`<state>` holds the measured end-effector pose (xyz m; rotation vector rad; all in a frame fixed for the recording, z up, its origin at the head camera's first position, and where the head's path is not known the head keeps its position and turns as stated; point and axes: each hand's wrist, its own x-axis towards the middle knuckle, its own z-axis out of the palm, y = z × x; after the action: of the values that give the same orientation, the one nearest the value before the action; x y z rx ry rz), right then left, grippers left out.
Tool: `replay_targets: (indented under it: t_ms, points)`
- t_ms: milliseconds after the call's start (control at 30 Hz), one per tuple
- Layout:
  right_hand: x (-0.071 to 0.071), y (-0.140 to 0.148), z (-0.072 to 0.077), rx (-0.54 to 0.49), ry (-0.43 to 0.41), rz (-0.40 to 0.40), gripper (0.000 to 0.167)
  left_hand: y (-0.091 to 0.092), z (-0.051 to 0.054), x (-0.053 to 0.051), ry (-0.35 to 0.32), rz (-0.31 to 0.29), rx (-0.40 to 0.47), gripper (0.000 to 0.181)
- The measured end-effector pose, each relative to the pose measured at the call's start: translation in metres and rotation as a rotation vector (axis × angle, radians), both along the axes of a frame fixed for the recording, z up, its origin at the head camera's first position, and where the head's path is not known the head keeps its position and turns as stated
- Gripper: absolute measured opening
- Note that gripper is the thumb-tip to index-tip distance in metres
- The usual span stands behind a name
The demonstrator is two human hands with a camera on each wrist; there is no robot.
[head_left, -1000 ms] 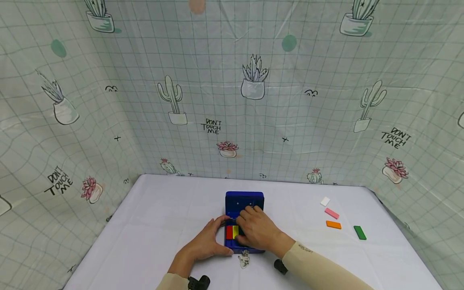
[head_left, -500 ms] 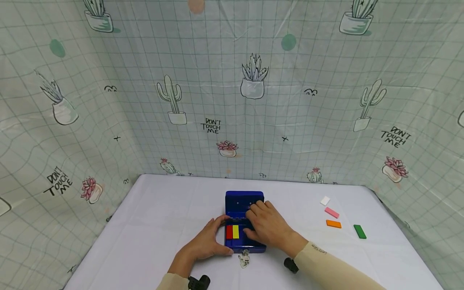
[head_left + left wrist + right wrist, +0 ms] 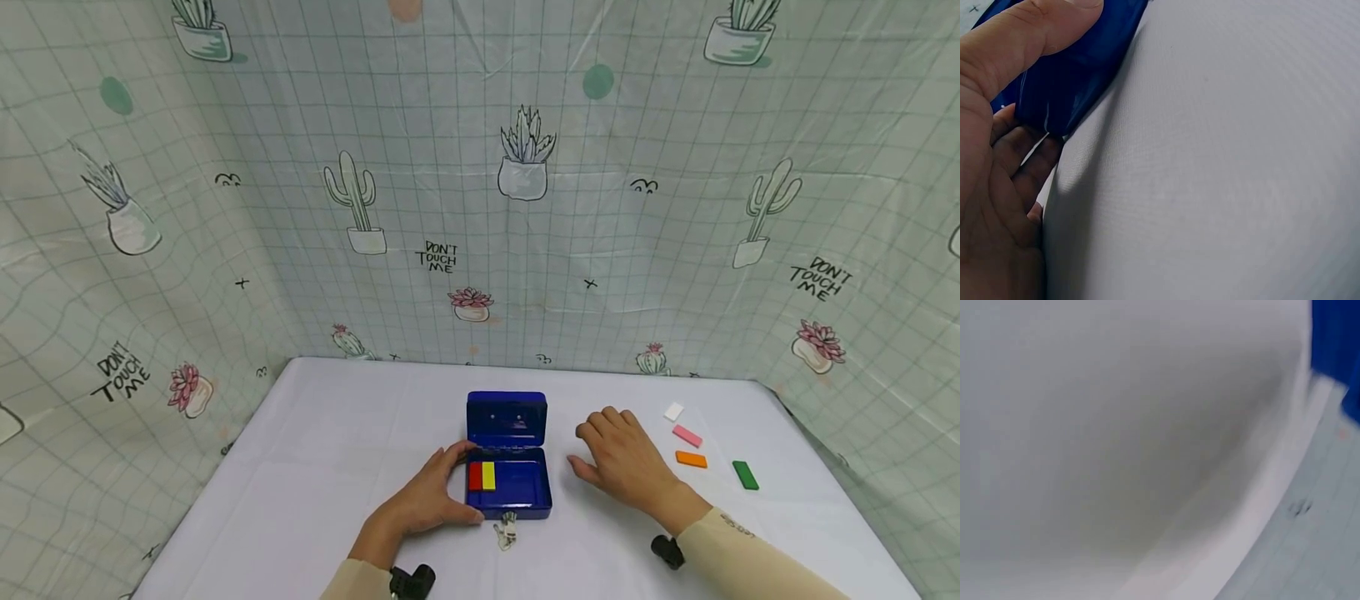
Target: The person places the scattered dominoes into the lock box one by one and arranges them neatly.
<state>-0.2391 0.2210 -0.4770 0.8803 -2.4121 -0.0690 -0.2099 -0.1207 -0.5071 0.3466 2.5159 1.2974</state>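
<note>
A small blue metal box (image 3: pixel 522 485) stands on the table with its lid (image 3: pixel 506 427) raised. Side by side at the left of its inside lie a red block (image 3: pixel 476 476) and a yellow block (image 3: pixel 489 476). My left hand (image 3: pixel 427 500) holds the box's left side, thumb at the front corner and fingers at the back; the left wrist view shows the thumb against the blue wall (image 3: pixel 1063 94). To the right of the box, my right hand (image 3: pixel 626 458) is above the table with fingers loosely bent, nothing visible in it. The right wrist view is blurred and shows no hand.
At the right lie a white block (image 3: pixel 673 412), a pink block (image 3: pixel 687 436), an orange block (image 3: pixel 691 459) and a green block (image 3: pixel 746 475). A silvery tag or key bunch (image 3: pixel 506 531) hangs at the box's front. A patterned curtain (image 3: pixel 600 208) surrounds the white table (image 3: pixel 337 433).
My right hand has left the box and moved right, toward the loose blocks. The inside of the box now shows fully. My left hand has stayed on the box.
</note>
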Motion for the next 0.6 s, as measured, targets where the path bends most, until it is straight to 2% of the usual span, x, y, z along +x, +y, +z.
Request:
replay_targets:
  t_ms: [300, 600]
  points:
    - [-0.008, 0.068, -0.011, 0.005, 0.007, -0.071, 0.036, 0.0, 0.001, 0.0, 0.002, 0.008, -0.007, 0.105]
    - [-0.005, 0.105, -0.017, 0.088, -0.138, -0.236, 0.04, 0.001, 0.0, 0.0, -0.01, 0.009, 0.004, 0.105]
